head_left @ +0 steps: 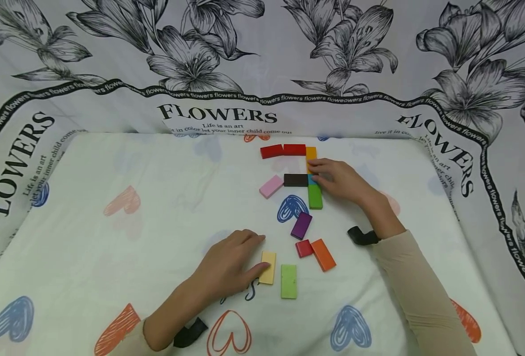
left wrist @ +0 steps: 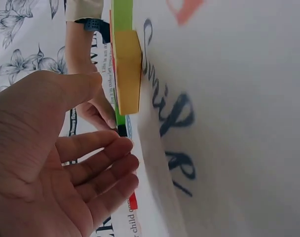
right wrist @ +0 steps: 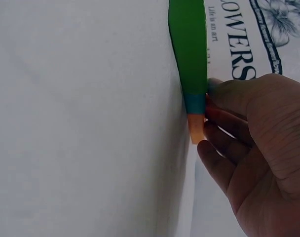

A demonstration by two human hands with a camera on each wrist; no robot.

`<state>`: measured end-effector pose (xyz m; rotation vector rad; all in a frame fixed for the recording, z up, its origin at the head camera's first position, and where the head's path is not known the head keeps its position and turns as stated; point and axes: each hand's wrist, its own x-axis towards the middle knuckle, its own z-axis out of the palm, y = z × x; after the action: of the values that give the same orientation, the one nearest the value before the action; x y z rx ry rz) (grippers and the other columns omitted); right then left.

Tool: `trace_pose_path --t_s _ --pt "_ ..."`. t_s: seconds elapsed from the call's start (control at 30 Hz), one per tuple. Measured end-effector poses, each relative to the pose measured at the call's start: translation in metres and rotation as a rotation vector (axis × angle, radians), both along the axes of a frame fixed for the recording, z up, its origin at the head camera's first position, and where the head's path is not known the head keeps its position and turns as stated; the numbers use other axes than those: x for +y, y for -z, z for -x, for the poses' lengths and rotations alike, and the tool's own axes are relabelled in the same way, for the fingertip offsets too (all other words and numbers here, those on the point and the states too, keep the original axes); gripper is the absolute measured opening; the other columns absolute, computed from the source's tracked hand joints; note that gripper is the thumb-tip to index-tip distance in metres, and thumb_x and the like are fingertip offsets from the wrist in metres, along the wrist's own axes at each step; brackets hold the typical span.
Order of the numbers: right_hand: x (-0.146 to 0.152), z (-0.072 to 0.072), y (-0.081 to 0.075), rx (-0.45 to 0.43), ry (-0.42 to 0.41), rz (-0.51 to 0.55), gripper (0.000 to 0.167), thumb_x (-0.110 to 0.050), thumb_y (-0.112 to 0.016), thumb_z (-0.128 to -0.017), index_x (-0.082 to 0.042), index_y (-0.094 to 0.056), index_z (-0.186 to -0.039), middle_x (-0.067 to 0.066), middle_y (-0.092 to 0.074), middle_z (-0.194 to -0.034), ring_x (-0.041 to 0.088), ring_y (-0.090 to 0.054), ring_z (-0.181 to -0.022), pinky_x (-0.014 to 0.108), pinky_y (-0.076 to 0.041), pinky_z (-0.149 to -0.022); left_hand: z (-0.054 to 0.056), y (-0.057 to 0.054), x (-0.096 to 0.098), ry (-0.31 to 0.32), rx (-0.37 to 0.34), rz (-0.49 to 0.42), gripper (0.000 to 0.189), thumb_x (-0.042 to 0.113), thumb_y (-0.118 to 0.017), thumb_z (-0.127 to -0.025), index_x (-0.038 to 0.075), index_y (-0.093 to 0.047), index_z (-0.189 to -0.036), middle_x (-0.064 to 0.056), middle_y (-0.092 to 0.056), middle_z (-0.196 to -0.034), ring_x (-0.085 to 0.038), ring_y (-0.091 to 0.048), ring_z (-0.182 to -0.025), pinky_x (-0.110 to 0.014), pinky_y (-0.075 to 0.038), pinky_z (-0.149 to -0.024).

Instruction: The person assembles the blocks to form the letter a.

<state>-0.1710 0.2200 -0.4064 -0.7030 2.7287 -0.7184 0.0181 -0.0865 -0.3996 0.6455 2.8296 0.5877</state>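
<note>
Seems half done | set round black block (head_left: 295,180): amber (head_left: 311,152), blue (head_left: 310,181), green (head_left: 315,197) right; reds (head_left: 294,150) beyond; pink (head_left: 271,187) askew left | loose, nearer than black: purple (head_left: 301,226), small red (head_left: 304,248), orange (head_left: 324,255), yellow (head_left: 269,259), lime (head_left: 288,282) | left hand (head_left: 227,262) spread, empty, by yellow; right hand (head_left: 344,183) loose, fingertips at amber/blue, no grip seen

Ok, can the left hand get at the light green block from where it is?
Probably yes: nothing covers the light green block and the left hand is near, though the yellow block lies between them.
</note>
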Motion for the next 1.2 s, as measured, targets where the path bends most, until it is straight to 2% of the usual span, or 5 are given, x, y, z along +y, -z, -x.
trace_pose_path --t_s 0.13,0.33,0.43,0.7,1.2 --pt "0.0 -0.001 -0.003 -0.008 0.012 0.001 0.042 -0.017 -0.064 -0.106 -0.005 -0.061 -0.147 0.011 -0.054 -0.161 0.037 -0.042 -0.156 0.058 -0.036 -0.127 -0.012 0.002 0.0 -0.028 0.032 -0.023 0.063 0.051 -0.08 -0.091 0.014 -0.068 -0.14 -0.002 -0.072 -0.129 -0.018 -0.067 -0.121 -0.037 -0.061 -0.101" --pt "0.002 -0.002 -0.004 -0.015 0.02 -0.013 0.042 -0.017 -0.063 -0.106 -0.005 -0.061 -0.147 0.011 -0.054 -0.161 0.038 -0.041 -0.156 0.058 -0.035 -0.128 -0.02 0.006 0.001 0.025 0.101 -0.044 0.066 0.049 -0.084 -0.088 0.013 -0.067 -0.14 -0.001 -0.071 -0.128 -0.016 -0.066 -0.122 -0.035 -0.06 -0.101" --pt "0.001 -0.002 -0.003 -0.014 0.011 -0.009 0.042 -0.017 -0.063 -0.107 -0.005 -0.061 -0.147 0.012 -0.054 -0.161 0.038 -0.041 -0.156 0.059 -0.035 -0.127 -0.02 0.006 -0.001 0.054 0.084 -0.042 0.068 0.05 -0.085 -0.087 0.014 -0.067 -0.141 0.0 -0.07 -0.132 -0.016 -0.065 -0.126 -0.035 -0.058 -0.104" --pt "0.001 -0.003 -0.001 -0.01 0.006 -0.009 0.042 -0.016 -0.062 -0.107 -0.005 -0.061 -0.147 0.012 -0.054 -0.162 0.038 -0.041 -0.156 0.058 -0.035 -0.128 -0.015 0.003 -0.01 0.152 -0.044 -0.025 0.068 0.044 -0.083 -0.091 0.018 -0.06 -0.15 0.003 -0.065 -0.143 -0.014 -0.06 -0.135 -0.036 -0.057 -0.109" --pt "-0.001 -0.001 0.0 -0.002 0.008 -0.001 0.041 -0.016 -0.063 -0.106 -0.005 -0.061 -0.146 0.011 -0.054 -0.161 0.037 -0.042 -0.156 0.057 -0.035 -0.128 -0.007 0.001 -0.012 0.188 -0.038 0.0 0.064 0.045 -0.083 -0.09 0.018 -0.063 -0.145 0.004 -0.066 -0.138 -0.012 -0.061 -0.129 -0.036 -0.057 -0.108"
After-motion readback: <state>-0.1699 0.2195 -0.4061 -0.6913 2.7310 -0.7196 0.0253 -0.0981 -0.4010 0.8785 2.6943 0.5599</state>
